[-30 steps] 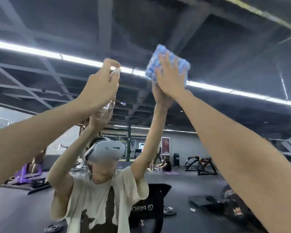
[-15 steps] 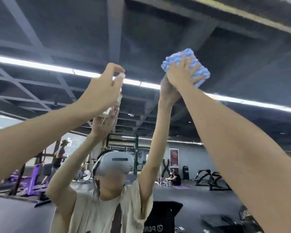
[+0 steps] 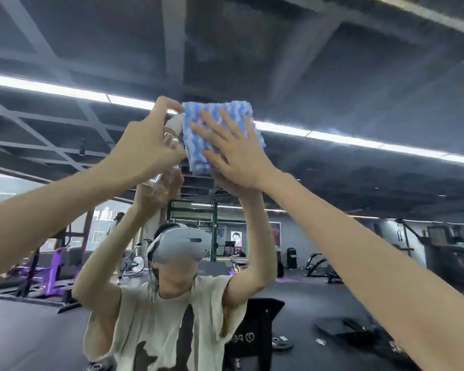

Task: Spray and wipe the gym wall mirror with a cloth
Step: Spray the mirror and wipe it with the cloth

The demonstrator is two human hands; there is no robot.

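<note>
The wall mirror (image 3: 332, 62) fills the whole view and reflects the gym and me. High up on the glass, my right hand (image 3: 235, 152) presses a blue-and-white wavy cloth (image 3: 220, 121) flat against it, fingers spread and straight. Just left of the cloth, my left hand (image 3: 148, 145) grips a small clear spray bottle (image 3: 173, 129), with the forefinger on top of its white nozzle, which nearly touches the cloth's left edge. Most of the bottle is hidden by my fingers.
The reflection shows a person in a headset and pale shirt (image 3: 172, 317), purple gym machines (image 3: 51, 271) at left, a black stand (image 3: 255, 325) behind, equipment on the dark floor at right, and long ceiling lights (image 3: 346, 137).
My right hand has slid the cloth leftward along the glass until it lies beside the spray bottle. The left hand stays raised with the bottle; my view has tilted slightly.
</note>
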